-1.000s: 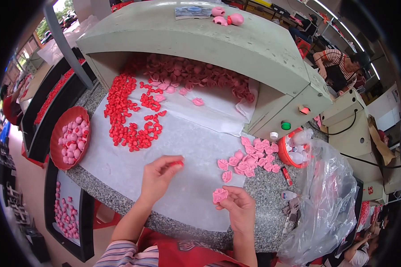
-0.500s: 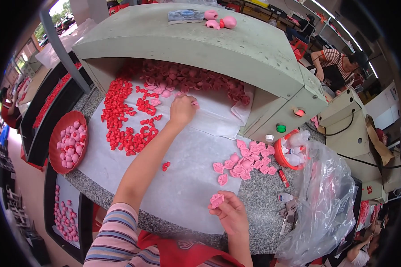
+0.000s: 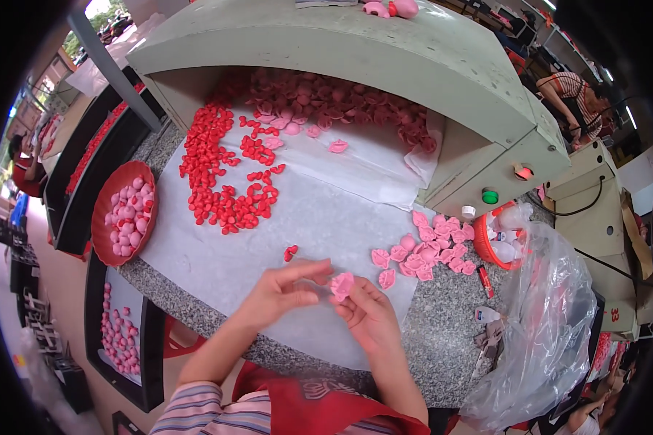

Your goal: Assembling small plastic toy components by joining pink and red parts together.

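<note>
- A speckled grey bench is spanning a busy workshop, and a white sheet is covering much of its top, presumably shielding the small pieces from the stone.
- Close to the person, the right hand is holding a cupped pink piece above the sheet, its fingers clamping one edge, seemingly so the rest is staying exposed.
- Just beside it, the left hand is hovering with thumb and fingers apart, appearing to hold nothing; whether its fingertips are touching the pink piece, one cannot tell.
- Slightly beyond, a lone red piece is lying on the sheet, likely set apart for easy picking.
- To the right, loose pink pieces are straddling the sheet's edge, within short reach of the right hand.
- Farther left, red pieces are spreading across the sheet beside a red bowl, whose raised wall is keeping rounded pink pieces from rolling.
- Behind, a pale green hooded machine is sheltering a pink heap.
- In the background, a co-worker in stripes is bending forward.
</note>
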Available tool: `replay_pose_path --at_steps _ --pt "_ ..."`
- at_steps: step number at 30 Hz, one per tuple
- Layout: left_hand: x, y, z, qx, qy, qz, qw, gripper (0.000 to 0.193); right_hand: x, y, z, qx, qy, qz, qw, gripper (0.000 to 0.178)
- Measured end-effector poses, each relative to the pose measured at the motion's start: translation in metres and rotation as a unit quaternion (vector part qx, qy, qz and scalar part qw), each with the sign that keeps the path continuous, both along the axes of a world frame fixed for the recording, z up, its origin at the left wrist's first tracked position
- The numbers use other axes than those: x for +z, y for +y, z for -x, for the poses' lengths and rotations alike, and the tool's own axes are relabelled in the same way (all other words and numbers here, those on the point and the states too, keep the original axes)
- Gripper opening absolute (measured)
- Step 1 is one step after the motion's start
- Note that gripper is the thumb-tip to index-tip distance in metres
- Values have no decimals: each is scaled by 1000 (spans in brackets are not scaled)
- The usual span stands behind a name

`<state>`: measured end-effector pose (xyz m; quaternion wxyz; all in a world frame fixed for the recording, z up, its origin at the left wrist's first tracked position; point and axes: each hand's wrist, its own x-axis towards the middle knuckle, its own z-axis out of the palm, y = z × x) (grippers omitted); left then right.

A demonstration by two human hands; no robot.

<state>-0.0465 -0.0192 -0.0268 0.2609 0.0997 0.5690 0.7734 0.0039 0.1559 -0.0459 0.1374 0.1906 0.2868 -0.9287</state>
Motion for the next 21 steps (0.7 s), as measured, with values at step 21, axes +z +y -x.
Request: replay_pose_path --at_steps 21 --pt "-4 -47 -17 179 -121 -307 927 31 -26 -84 62 -17 258 -792 554 33"
